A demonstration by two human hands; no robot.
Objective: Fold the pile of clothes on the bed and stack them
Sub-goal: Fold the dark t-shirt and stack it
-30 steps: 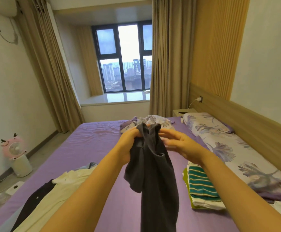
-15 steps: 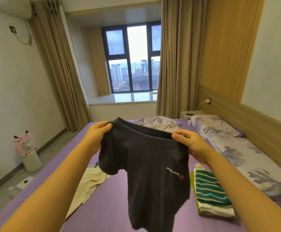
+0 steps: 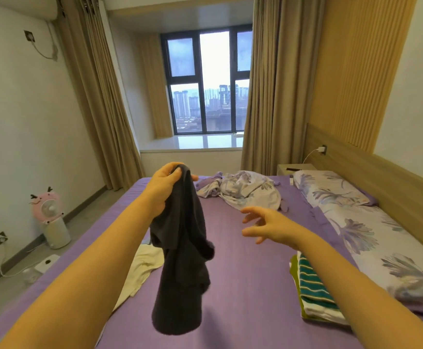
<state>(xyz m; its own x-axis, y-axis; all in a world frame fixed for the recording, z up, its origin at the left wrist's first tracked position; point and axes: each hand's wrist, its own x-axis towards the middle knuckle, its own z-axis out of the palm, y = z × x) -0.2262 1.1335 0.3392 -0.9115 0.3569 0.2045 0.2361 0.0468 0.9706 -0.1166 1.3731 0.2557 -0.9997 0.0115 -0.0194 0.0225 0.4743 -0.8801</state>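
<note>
A dark grey T-shirt (image 3: pixel 182 250) hangs bunched in the air over the purple bed (image 3: pixel 250 273). My left hand (image 3: pixel 163 186) grips its top edge at chest height. My right hand (image 3: pixel 268 226) hovers to the right of the shirt with fingers spread and holds nothing. A folded stack (image 3: pixel 316 290) with a green-and-white striped garment on top lies on the bed at the right, under my right forearm. A cream garment (image 3: pixel 142 268) lies unfolded on the bed at the left, partly hidden by my left arm.
A crumpled floral blanket (image 3: pixel 248 190) sits at the far end of the bed. Floral pillows (image 3: pixel 331 192) line the wooden headboard on the right. A pink fan (image 3: pixel 48 210) stands on the floor at the left, near a white device (image 3: pixel 46 263) with a cable.
My right hand has let go of the shirt and moved down to the right. The shirt, held spread by both hands before, now hangs bunched from my left hand alone.
</note>
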